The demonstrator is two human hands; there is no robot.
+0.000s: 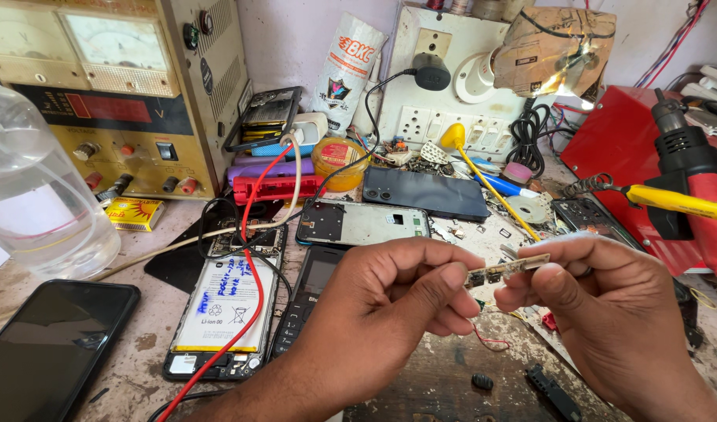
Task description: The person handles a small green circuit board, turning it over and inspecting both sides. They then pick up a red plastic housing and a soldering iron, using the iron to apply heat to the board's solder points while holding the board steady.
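Between the two hands, above the worn workbench [429, 375], a small circuit board strip [505, 270] is held roughly level, tilted slightly upward toward its right end. The left hand [390, 301] pinches the strip's left end between thumb and curled fingers. The right hand [589, 301] grips the right end with thumb and forefinger closed on it. Both hands are grasping the same strip; neither is released. Directly behind the left hand lies an opened phone frame [364, 222] with a dark smartphone [425, 193] just beyond it. To the left of the left hand, a keypad phone [305, 301] lies beside an opened handset showing its white battery [227, 305], with a red wire [249, 258] crossing over it. Behind the right hand runs a yellow-handled soldering iron [675, 202]. Below the hands, a thin red wire scrap [491, 340] and a small black part [482, 381] rest on the bench. Far left stand a bench power supply [112, 94] and a clear plastic bottle [34, 195]
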